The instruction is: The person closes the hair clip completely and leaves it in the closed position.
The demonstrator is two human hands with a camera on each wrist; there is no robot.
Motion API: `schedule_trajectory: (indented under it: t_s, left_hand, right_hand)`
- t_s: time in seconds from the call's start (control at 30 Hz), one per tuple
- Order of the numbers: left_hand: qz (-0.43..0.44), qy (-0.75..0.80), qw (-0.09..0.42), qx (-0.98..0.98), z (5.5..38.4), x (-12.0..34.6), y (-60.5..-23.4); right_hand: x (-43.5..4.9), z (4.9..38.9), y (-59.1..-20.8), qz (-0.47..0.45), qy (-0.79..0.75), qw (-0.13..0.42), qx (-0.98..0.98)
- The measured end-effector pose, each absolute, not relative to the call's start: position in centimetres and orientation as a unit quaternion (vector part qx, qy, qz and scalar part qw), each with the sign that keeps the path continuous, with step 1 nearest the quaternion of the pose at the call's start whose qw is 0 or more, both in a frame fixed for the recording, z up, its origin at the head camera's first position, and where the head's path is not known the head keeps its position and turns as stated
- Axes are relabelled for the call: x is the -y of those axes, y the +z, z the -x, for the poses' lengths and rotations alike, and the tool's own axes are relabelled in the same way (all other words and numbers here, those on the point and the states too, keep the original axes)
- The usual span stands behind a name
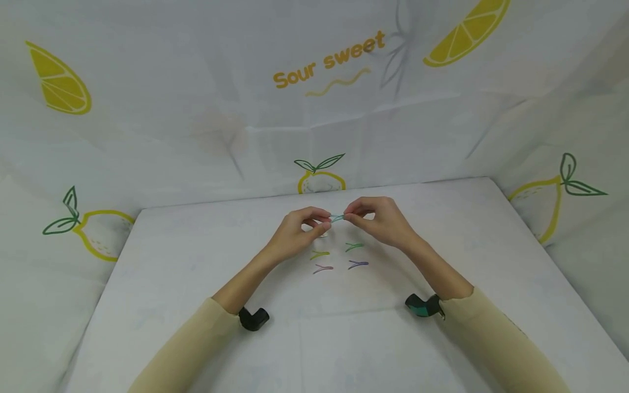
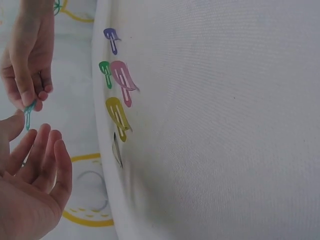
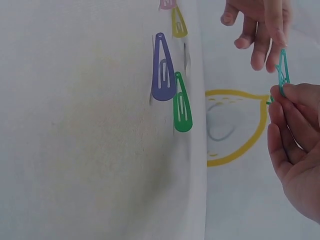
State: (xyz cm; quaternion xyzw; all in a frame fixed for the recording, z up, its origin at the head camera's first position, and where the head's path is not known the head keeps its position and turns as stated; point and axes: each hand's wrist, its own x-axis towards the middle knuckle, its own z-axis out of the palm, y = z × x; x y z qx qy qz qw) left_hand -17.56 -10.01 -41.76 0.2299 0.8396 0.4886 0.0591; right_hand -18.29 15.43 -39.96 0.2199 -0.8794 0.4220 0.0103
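Up over the far part of the table, a teal snap hair clip (image 1: 337, 218) spans the space between both hands, its two arms spread apart. My right hand (image 1: 380, 218) pinches one end of it between thumb and forefinger. At the other end, the thumb and a finger of my left hand (image 1: 300, 232) are on the spread arms, the remaining fingers loosely bent. Below the hands lie a yellow clip (image 1: 320, 255), a green clip (image 1: 354, 246), a pink clip (image 1: 322, 268) and a purple clip (image 1: 358, 264). A pale clip (image 2: 117, 150) is partly hidden by my left hand in the head view.
A white cloth covers the table (image 1: 196, 262), and a lemon-printed white curtain (image 1: 196, 136) rises behind its far edge. Dark wrist-worn devices, one on the left (image 1: 253, 319) and one on the right (image 1: 422, 305), stick out beneath the sleeves.
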Motion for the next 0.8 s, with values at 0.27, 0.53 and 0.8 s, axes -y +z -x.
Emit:
schedule_trajectory:
  t_s: [0.27,0.53,0.8]
  left_hand:
    - [-0.237,0.495,0.037,-0.835,17.43,10.05,-41.76]
    - [-0.236,0.502,0.021,-0.832,17.15,10.25,-41.17]
    - [-0.239,0.514,0.035,-0.823,16.93,10.29,-40.89]
  right_hand:
    - [-15.12,18.05,-39.85,-0.234,0.424,0.021,0.874]
    - [-14.9,18.06,-39.89,-0.252,0.439,0.016,0.862]
    - [-15.36,18.1,-40.16,-0.257,0.478,-0.028,0.84]
